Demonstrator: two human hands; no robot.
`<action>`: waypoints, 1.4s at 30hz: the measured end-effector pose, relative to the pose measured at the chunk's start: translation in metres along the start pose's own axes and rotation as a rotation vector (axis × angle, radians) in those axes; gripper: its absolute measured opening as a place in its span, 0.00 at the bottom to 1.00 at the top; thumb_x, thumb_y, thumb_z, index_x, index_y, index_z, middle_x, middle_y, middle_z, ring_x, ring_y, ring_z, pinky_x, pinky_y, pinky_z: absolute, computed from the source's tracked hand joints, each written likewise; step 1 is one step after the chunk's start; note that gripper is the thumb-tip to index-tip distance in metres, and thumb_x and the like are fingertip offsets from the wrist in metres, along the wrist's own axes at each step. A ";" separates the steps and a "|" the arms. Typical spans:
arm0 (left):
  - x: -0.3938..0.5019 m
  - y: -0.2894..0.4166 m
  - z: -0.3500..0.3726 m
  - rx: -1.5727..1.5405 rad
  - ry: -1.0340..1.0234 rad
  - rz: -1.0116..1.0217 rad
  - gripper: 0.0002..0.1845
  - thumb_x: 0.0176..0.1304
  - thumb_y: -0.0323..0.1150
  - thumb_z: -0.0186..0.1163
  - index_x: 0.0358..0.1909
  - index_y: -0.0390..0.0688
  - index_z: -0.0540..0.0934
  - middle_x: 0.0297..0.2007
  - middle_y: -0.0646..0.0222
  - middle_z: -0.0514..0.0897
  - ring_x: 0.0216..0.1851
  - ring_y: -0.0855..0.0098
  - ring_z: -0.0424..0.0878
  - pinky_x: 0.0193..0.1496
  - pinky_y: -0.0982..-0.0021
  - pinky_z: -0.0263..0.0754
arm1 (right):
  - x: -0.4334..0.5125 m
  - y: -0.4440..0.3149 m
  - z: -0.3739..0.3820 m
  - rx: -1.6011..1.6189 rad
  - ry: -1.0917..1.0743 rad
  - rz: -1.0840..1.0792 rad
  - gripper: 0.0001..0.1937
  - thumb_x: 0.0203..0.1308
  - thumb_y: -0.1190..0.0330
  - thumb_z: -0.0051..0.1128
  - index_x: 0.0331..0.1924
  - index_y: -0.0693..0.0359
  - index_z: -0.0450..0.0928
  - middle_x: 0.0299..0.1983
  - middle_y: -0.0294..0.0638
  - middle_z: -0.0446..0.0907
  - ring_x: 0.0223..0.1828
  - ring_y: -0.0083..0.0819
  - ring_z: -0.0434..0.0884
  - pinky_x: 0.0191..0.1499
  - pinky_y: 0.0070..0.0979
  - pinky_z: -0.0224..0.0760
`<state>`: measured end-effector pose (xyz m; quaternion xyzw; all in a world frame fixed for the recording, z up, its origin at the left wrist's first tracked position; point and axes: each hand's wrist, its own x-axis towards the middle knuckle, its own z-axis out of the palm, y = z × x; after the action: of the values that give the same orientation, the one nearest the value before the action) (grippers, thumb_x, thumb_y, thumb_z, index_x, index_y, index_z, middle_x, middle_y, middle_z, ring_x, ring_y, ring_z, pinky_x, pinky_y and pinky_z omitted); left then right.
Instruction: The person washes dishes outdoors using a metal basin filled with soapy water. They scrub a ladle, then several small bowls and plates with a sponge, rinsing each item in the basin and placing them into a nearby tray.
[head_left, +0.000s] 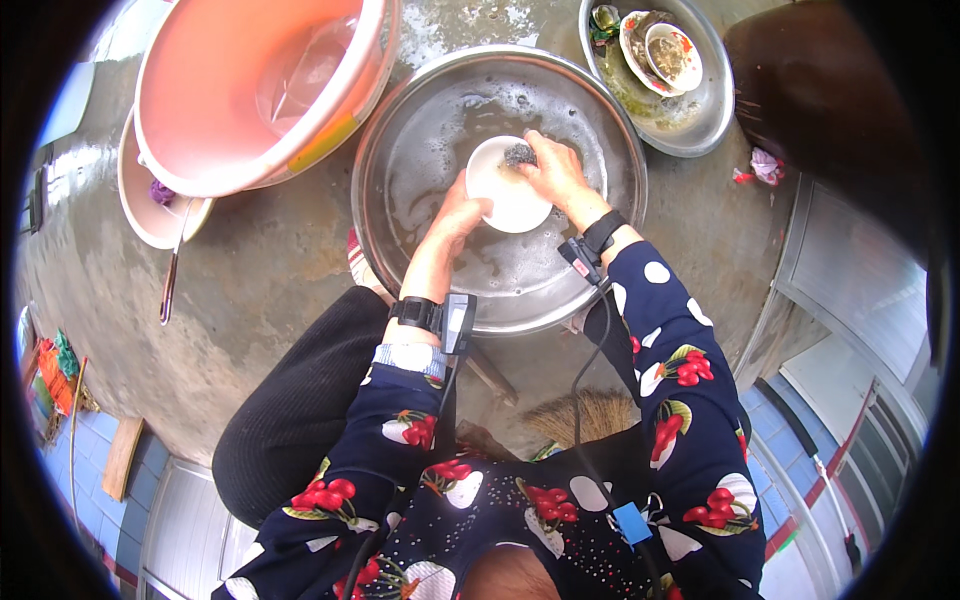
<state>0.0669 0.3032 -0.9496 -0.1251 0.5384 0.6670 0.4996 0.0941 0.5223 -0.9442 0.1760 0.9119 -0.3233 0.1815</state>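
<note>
A white bowl (510, 191) is tilted over a wide metal basin (501, 321) that holds soapy water. My left hand (459, 214) grips the bowl by its left edge, with the thumb over the rim. In my right hand (556, 169) is a dark metal scouring pad (520, 155), pressed against the inside of the bowl near its upper right rim. The fingertips of my right hand reach over that rim.
A large pink plastic tub (202, 97) stands at upper left, over a pale basin (139, 214) with a long-handled utensil (171, 281). At upper right, a metal basin (697, 139) holds soiled bowls (675, 56). A straw broom (585, 416) lies near my legs.
</note>
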 end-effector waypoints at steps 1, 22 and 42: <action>0.001 -0.004 0.003 -0.021 0.071 0.094 0.44 0.49 0.25 0.58 0.76 0.38 0.68 0.66 0.56 0.79 0.69 0.60 0.78 0.70 0.61 0.76 | -0.001 -0.004 0.005 0.011 -0.016 0.088 0.22 0.61 0.67 0.75 0.57 0.61 0.80 0.55 0.57 0.87 0.59 0.57 0.86 0.56 0.45 0.81; 0.005 -0.011 -0.004 0.053 0.375 -0.015 0.44 0.51 0.26 0.59 0.77 0.40 0.66 0.64 0.53 0.80 0.68 0.54 0.80 0.69 0.58 0.77 | 0.014 0.024 0.027 0.189 0.347 0.382 0.38 0.66 0.56 0.70 0.75 0.65 0.68 0.69 0.67 0.76 0.71 0.58 0.79 0.73 0.45 0.73; 0.021 -0.034 0.000 0.224 0.219 -0.059 0.42 0.56 0.22 0.58 0.78 0.44 0.69 0.66 0.55 0.81 0.69 0.57 0.80 0.66 0.58 0.79 | -0.017 -0.036 0.050 0.069 0.111 -0.306 0.21 0.54 0.77 0.67 0.54 0.59 0.81 0.54 0.49 0.83 0.57 0.55 0.83 0.58 0.48 0.79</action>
<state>0.0839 0.3112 -0.9842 -0.1562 0.6568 0.5701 0.4682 0.1040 0.4595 -0.9542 0.0588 0.9251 -0.3680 0.0733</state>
